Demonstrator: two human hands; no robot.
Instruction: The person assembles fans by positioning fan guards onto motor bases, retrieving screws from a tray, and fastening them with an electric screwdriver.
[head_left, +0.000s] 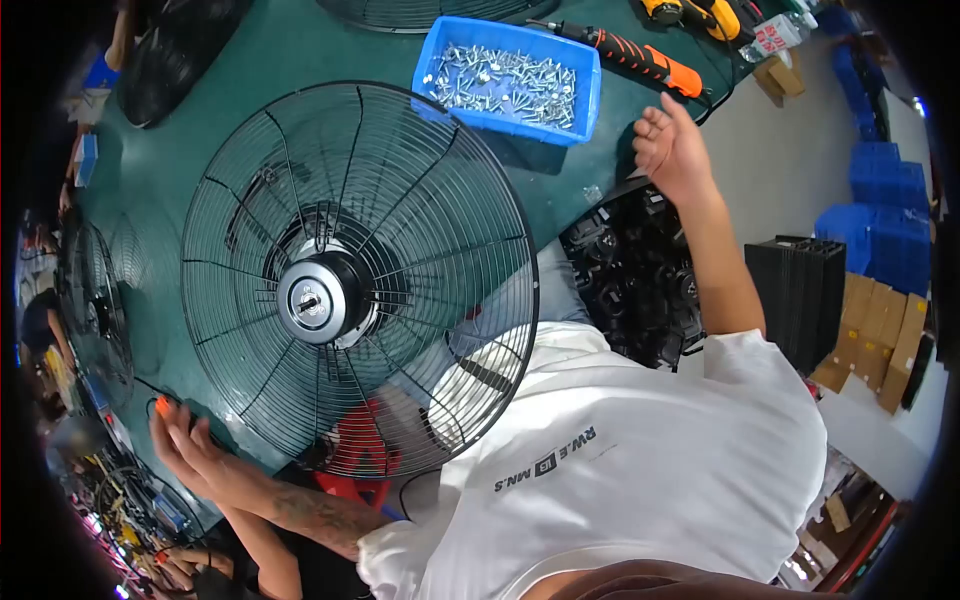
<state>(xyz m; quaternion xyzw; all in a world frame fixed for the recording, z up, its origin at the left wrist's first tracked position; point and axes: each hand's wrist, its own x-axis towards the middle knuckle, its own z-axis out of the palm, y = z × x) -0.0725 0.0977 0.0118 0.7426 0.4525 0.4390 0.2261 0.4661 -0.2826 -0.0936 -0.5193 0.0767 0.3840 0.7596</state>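
A round black wire fan grille with a silver-and-black motor at its centre stands over the green table's near edge. Lower left of the grille, my left hand has its fingers stretched and a small orange piece at a fingertip; whether it is gripped is unclear. My right hand is raised at the upper right, fingers loosely curled and thumb apart, with nothing in it. Nearest to it are a blue tray of loose silver screws and an orange-and-black power screwdriver.
Black motor parts fill a container beside my body. A red stool shows through the grille. Other fan grilles stand at the left, where other people's arms show. Yellow tools and a bottle sit at the top right.
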